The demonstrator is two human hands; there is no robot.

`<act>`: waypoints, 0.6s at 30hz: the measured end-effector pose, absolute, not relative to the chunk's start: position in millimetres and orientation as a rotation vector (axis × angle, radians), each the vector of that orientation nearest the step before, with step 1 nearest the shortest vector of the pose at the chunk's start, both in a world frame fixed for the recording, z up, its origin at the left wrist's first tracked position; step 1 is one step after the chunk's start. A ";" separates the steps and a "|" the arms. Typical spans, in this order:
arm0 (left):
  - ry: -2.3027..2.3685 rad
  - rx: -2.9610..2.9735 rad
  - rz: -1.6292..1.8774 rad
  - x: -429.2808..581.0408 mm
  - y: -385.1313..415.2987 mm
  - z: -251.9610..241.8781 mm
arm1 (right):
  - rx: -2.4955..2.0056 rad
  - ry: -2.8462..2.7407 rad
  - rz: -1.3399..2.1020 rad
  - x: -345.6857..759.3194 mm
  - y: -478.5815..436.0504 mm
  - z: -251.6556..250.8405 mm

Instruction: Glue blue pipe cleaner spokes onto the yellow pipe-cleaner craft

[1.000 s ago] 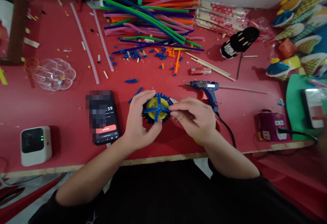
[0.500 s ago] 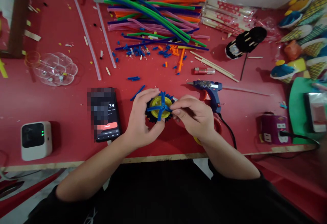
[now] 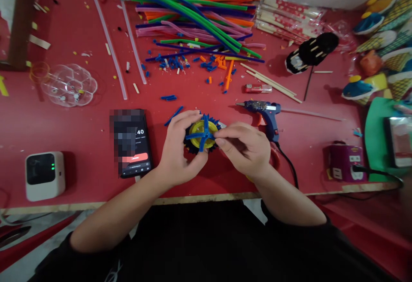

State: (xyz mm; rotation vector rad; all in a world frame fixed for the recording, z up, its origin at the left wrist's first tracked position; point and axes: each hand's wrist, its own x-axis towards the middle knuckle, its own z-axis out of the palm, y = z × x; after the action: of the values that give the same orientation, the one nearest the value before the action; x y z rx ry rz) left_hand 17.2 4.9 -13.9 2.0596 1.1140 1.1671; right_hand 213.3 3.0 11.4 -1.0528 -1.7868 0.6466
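Between my hands is a round yellow and blue craft piece (image 3: 204,134), with a blue cross of pipe cleaner lengths over its yellow middle and a spiky dark blue rim. My left hand (image 3: 182,153) is closed around its left side, fingers on the far edge and thumb at the near edge. The thumb and forefinger of my right hand (image 3: 246,149) pinch the right arm of the blue cross. Just beyond the piece lie a cut blue pipe cleaner length (image 3: 174,116) and a few short blue pieces (image 3: 169,98).
A glue gun (image 3: 262,109) with its cord lies right of my hands, beside a red lighter (image 3: 257,88). A phone (image 3: 137,144) rests at left. Bundled pipe cleaners (image 3: 199,20) lie at the back, with blue and orange scraps (image 3: 176,64) before them. Scissors are partly hidden behind my right hand.
The hands and the round piece stay nearly in place, the right hand's grip shifting only very slightly. The phone's displayed number has gone from 39 to 40.
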 end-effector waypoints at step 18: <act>1.093 2.051 1.180 16.9 5.5 -15.6 | -0.993 -1.863 0.500 214.9 4.9 8.7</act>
State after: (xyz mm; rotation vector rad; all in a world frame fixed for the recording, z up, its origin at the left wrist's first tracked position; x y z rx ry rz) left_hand 16.9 5.5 -15.6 2.0511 1.0927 1.1796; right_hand 214.9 4.9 8.7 -0.9933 -1.8632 0.5000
